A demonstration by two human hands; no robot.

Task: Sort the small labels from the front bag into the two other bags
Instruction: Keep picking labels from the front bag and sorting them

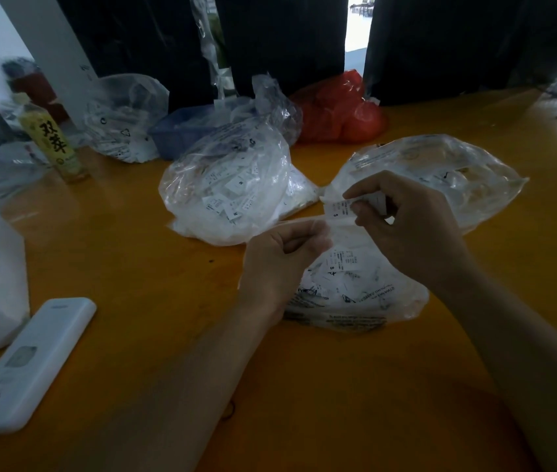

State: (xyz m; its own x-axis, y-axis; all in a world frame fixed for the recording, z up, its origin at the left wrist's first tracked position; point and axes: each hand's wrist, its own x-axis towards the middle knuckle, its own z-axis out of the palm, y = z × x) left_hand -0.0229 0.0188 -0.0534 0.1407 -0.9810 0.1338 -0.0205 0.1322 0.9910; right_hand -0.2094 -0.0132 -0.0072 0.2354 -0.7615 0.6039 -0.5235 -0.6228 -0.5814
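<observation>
White label pinched in right hand, above front bag.

Left hand was loosely curled, palm turned inward. Right hand was raised, fingers pinched together. Both forearms were bare.

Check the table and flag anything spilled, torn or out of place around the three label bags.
Nothing stands out. No labels lie loose on the orange table; they sit inside the front bag, the left bag and the right bag. The right hand pinches one S label; the left hand holds the front bag's rim.
</observation>
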